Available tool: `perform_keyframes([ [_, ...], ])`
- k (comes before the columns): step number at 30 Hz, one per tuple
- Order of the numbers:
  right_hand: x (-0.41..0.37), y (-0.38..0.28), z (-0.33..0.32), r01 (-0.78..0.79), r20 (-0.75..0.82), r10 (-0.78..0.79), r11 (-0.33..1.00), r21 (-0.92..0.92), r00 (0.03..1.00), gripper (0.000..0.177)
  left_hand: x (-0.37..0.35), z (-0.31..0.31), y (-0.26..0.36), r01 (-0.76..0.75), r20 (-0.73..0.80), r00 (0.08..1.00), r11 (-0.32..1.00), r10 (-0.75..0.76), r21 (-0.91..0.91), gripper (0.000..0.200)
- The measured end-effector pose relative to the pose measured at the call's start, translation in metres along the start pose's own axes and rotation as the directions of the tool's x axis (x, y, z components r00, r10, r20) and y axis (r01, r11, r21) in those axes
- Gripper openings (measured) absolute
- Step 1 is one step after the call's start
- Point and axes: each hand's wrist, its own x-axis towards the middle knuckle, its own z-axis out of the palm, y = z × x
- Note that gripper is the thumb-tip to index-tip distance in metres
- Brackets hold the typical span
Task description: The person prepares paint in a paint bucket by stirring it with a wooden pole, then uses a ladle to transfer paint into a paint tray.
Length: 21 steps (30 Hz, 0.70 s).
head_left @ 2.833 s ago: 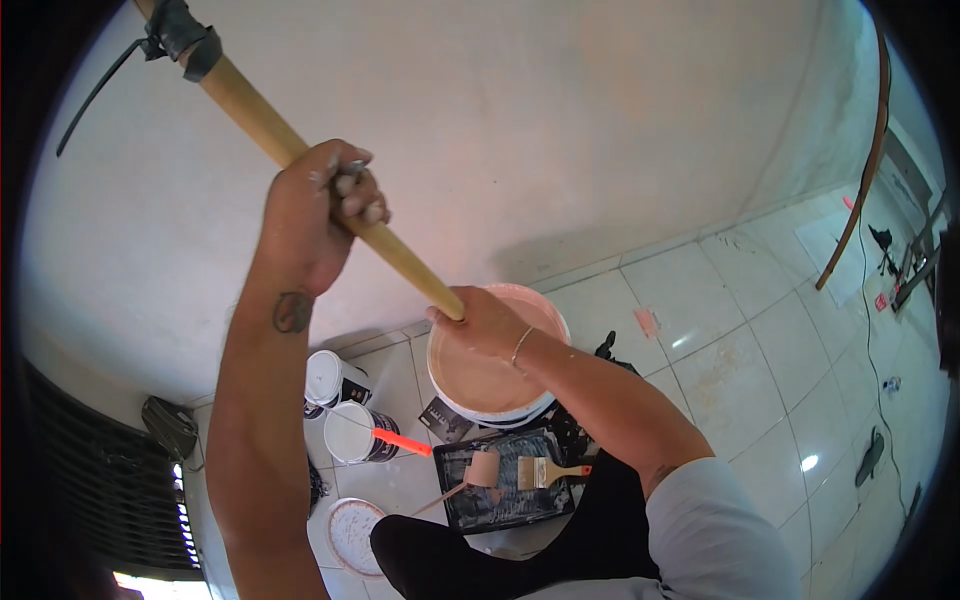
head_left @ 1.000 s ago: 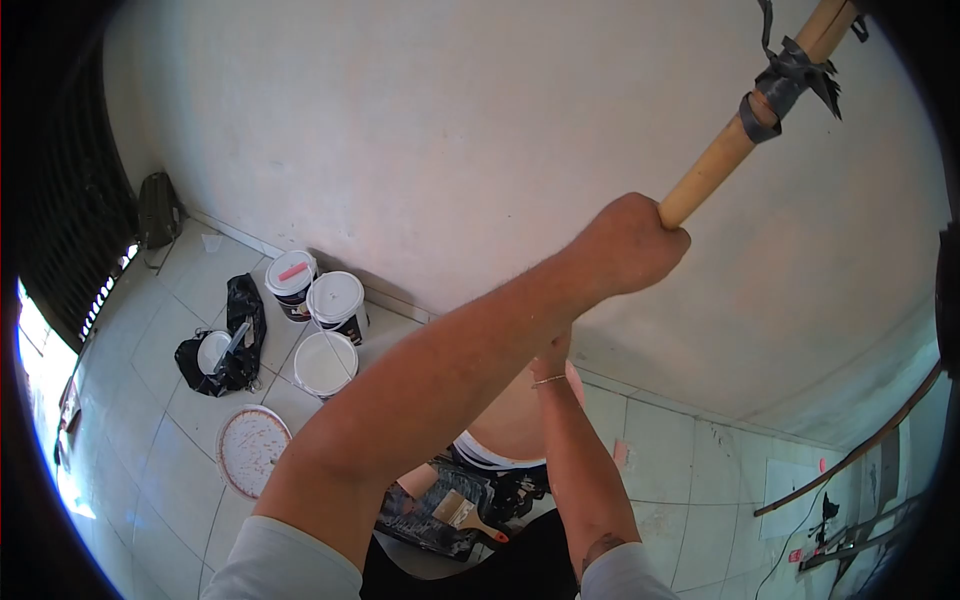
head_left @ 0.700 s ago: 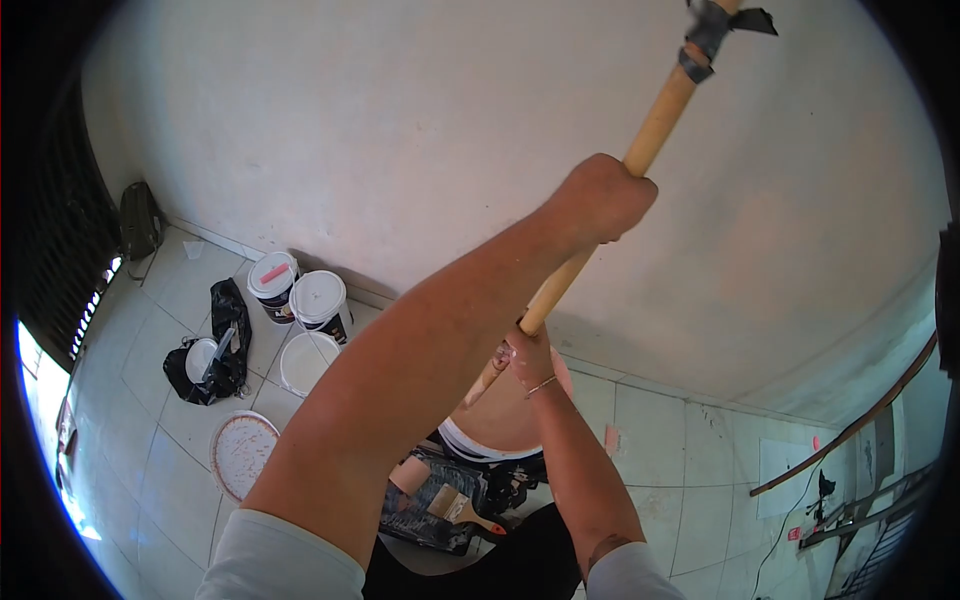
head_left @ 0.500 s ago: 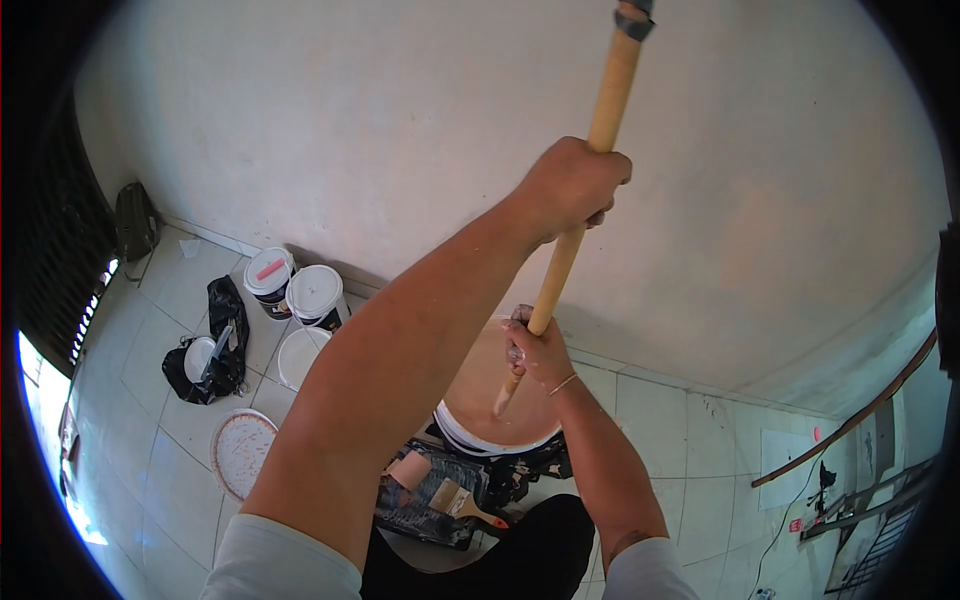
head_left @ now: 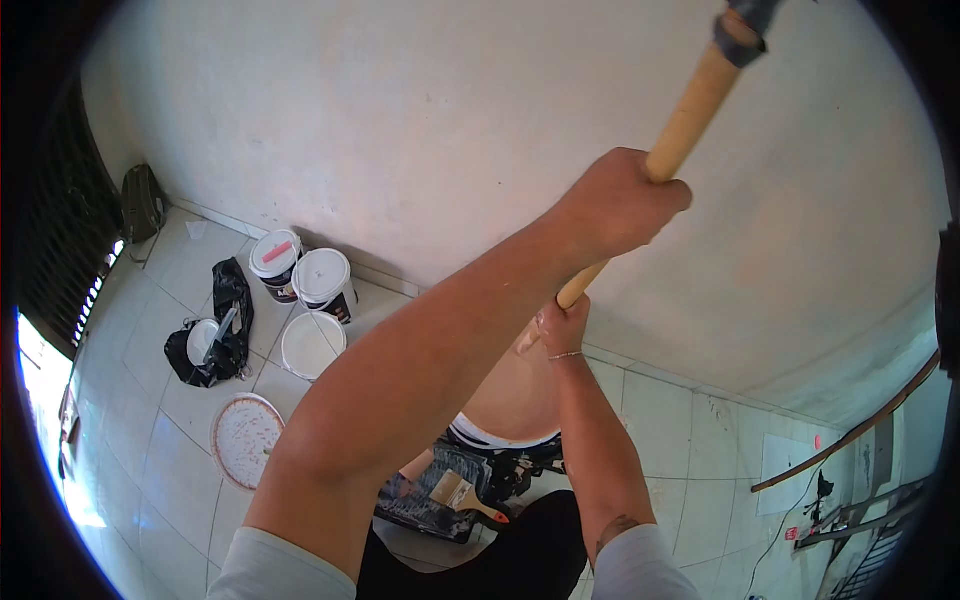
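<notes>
A long wooden pole (head_left: 695, 112) slants from the upper right down into a bucket of pinkish-beige paint (head_left: 515, 395). High on the pole, my left hand (head_left: 628, 203) is wrapped round it, below a band of dark tape (head_left: 738, 42). My right hand (head_left: 564, 325) grips the same pole lower down, just above the paint, its fingers partly hidden and smeared with paint. The pole's lower end reaches the paint. My left forearm covers part of the bucket.
By my knees lies a black paint tray (head_left: 425, 505) with a paintbrush (head_left: 470, 497). To the left stand lidded buckets (head_left: 322, 275), a white container (head_left: 313, 345), a paint-spotted round lid (head_left: 247, 440) and a black plastic bag (head_left: 232, 290). The wall (head_left: 400, 120) rises close ahead.
Both hands have moved to the right with the pole, whose top now leans farther right. My right hand is also slightly higher in view, and the pole's lower end has shifted toward the wall.
</notes>
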Motion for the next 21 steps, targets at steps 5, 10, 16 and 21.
perform_keyframes([
  [5,-0.007,-0.023,0.018,0.1,-0.029,-0.096,0.973,0.21,0.995,0.023,-0.015,0.006,-0.003,-0.192,-0.036,0.979,0.964,0.202,0.185,0.055],
  [10,-0.018,-0.019,-0.007,-0.113,0.101,0.075,0.884,0.453,0.992,0.021,-0.07,-0.03,-0.085,-0.261,-0.265,0.921,0.957,0.285,0.123,0.042],
  [16,-0.045,-0.051,-0.044,-0.23,0.176,0.162,0.835,0.5,0.971,0.019,-0.211,-0.06,-0.212,0.387,-0.375,0.872,0.912,-0.316,0.132,0.037],
  [21,-0.059,-0.066,-0.064,-0.222,0.13,0.188,0.91,0.349,0.974,0.017,-0.3,-0.037,-0.245,0.591,-0.229,0.782,0.806,-0.58,-0.025,0.03],
])
